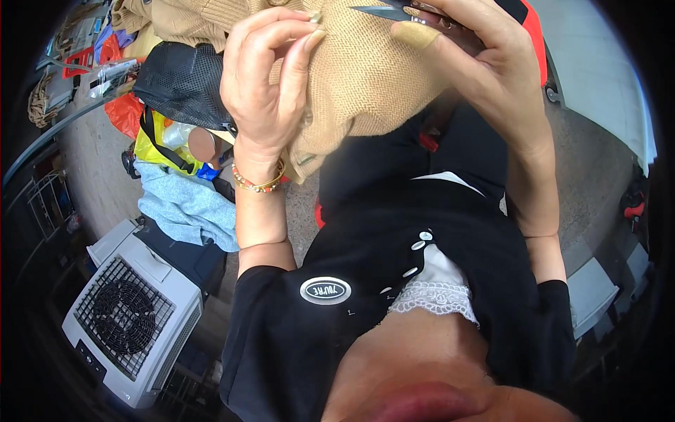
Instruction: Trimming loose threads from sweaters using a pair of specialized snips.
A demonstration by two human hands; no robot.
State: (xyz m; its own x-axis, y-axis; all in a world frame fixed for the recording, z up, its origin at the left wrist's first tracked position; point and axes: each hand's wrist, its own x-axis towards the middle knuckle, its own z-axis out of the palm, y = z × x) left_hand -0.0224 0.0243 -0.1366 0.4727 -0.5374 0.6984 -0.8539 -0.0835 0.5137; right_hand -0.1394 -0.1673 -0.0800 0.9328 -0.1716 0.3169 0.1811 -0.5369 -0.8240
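The left hand (271, 84) is pinching a fold of the tan knitted garment (365, 77) between thumb and fingertips, closed tight on the cloth near the top of the view, a beaded bracelet (259, 184) sitting on its wrist. The right hand (485, 63) is gripping a small pair of thread snips (394, 10), fingers wrapped around the handle, the pointed blades lying just above the fabric; the top edge is cutting off most of the tool, so it is hard to tell whether the blades are touching the knit. The garment is hanging between the two hands and draping down toward the person's lap, its lower hem partly hidden behind the left forearm. A finger guard of similar tan colour is covering the right thumb tip. Left of the left hand, a black mesh bag (181, 81) is resting over a yellow bag (158, 144) that is holding a clear bottle, what else is inside being hidden. Below these a light blue cloth (186, 204) is lying crumpled, and farther out, at lower left, a grey box fan (130, 316) is standing on the concrete floor (91, 162).
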